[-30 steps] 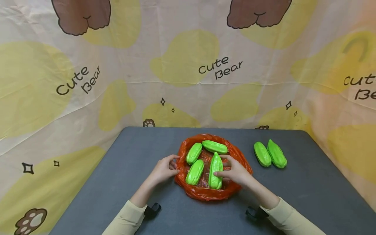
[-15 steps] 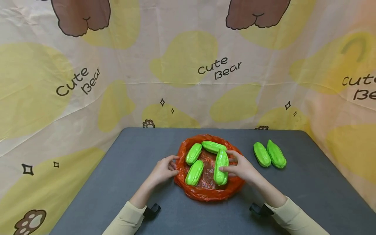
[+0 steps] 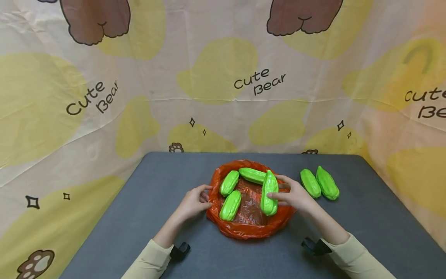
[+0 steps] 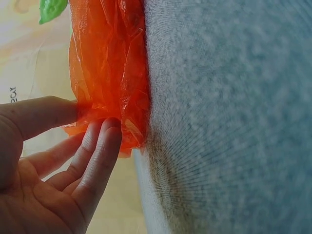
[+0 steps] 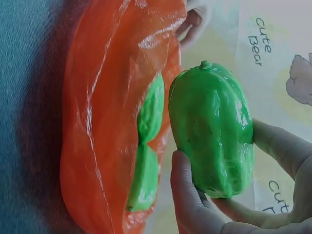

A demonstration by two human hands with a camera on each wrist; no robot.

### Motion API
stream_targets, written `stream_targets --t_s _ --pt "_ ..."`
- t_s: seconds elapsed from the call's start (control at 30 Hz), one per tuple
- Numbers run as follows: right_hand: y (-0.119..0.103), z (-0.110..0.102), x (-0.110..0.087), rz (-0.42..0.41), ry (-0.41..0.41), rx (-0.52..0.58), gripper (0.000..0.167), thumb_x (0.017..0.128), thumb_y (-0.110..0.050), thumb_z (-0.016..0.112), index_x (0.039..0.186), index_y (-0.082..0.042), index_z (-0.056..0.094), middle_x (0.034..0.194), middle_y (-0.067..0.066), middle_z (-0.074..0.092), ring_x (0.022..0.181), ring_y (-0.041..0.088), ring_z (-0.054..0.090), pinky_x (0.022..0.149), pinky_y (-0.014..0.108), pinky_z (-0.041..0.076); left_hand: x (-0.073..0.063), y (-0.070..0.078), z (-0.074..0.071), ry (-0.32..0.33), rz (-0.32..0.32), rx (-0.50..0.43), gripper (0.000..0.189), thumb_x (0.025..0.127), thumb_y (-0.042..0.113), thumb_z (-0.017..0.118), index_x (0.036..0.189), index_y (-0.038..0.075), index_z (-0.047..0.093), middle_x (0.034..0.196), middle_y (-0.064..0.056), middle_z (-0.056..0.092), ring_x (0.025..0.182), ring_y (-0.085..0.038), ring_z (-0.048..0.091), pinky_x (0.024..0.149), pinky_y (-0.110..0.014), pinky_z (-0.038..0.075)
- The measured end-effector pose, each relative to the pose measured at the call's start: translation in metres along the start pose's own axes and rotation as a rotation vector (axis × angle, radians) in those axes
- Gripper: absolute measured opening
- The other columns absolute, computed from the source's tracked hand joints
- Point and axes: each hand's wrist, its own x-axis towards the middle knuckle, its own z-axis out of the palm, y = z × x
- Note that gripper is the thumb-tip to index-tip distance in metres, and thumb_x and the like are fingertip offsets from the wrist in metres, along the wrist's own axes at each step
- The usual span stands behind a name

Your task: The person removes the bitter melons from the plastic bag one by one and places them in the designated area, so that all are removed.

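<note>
Gourd (image 3: pixel 270 193) shifted up and right over the bag (image 3: pixel 245 232)

My right hand (image 3: pixel 295 195) has travelled with it, holding it between thumb and fingers at the right of the bag's opening. My left hand (image 3: pixel 192 202) stays at the bag's left edge, pinching the plastic. To carry this well, I'd keep even pressure on those smooth sides, stay high enough to miss the rear gourd (image 3: pixel 251 175), and hold the bag steady on the bench (image 3: pixel 244 259).
</note>
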Motion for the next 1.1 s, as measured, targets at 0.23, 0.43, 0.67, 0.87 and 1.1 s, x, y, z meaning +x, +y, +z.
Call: stream_targets --t_s 0.23,0.43,0.67,0.87,1.1 --pt "-0.002 -0.012 -0.005 -0.018 -0.004 -0.021 0.083 0.084 -0.024 0.071 0.15 -0.007 0.024 0.139 0.032 0.035 0.108 0.03 0.061 0.08 0.038 0.055 0.001 0.0 -0.001 -0.002 0.003 -0.002 0.049 0.077 0.006 0.074 0.124 0.006 0.059 0.082 -0.005 0.062 0.069 -0.011 0.061 0.065 -0.027 0.051" --pt "-0.004 -0.02 -0.008 -0.01 -0.004 -0.043 0.084 0.085 -0.026 0.07 0.151 -0.008 0.021 0.14 0.033 0.034 0.11 0.032 0.06 0.081 0.038 0.055 0.001 -0.001 0.0 -0.002 0.001 0.001 0.049 0.077 0.006 0.074 0.123 0.006 0.059 0.082 -0.005 0.062 0.069 -0.011 0.061 0.065 -0.028 0.051" --pt "-0.005 -0.027 -0.013 -0.001 0.013 -0.053 0.086 0.085 -0.027 0.07 0.151 -0.007 0.019 0.139 0.034 0.035 0.106 0.028 0.062 0.08 0.038 0.055 0.002 -0.002 0.0 -0.003 -0.003 -0.001 0.049 0.076 0.006 0.074 0.123 0.006 0.059 0.081 -0.004 0.062 0.068 -0.01 0.061 0.064 -0.027 0.05" --pt "-0.002 -0.036 -0.014 -0.001 0.031 -0.062 0.085 0.086 -0.027 0.07 0.151 -0.008 0.019 0.14 0.035 0.032 0.105 0.027 0.062 0.08 0.039 0.055 0.002 -0.002 0.0 -0.005 -0.003 -0.006 0.049 0.077 0.005 0.074 0.123 0.006 0.059 0.082 -0.005 0.062 0.068 -0.01 0.061 0.063 -0.027 0.05" --pt "0.0 -0.044 -0.015 0.004 0.049 -0.047 0.085 0.086 -0.025 0.069 0.151 -0.007 0.018 0.141 0.035 0.03 0.104 0.026 0.062 0.081 0.041 0.054 0.002 -0.002 0.0 -0.008 -0.001 -0.008 0.049 0.077 0.005 0.074 0.124 0.005 0.059 0.082 -0.006 0.062 0.068 -0.011 0.061 0.063 -0.026 0.05"
